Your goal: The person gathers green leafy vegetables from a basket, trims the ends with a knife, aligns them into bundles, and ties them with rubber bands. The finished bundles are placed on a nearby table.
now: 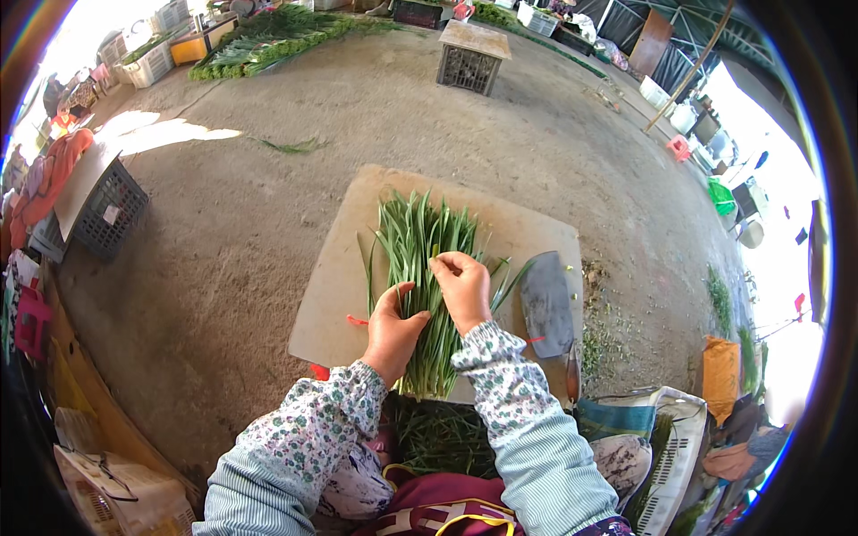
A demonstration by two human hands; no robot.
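Observation:
A bundle of long flat green leaves, apparently garlic chives (429,348), lies lengthwise on a pale board (328,301). My left hand (394,328) rests around the left side of the bundle, thumb across the leaves. Above the bundle's middle, my right hand (464,285) pinches a yellowish-green leaf (436,250) between thumb and fingertips. To the right on the board lies a cleaver with a broad dark blade (548,301), its wooden handle (572,378) pointing towards me. Red ties (356,320) show at the board's left and beside the blade.
Cut scraps (603,342) litter the floor right of the board. A white plastic crate (677,442) stands near my right knee, with a dark crate (110,208) at the left. A board-topped crate (474,41) and a heap of greens (275,37) are farther off.

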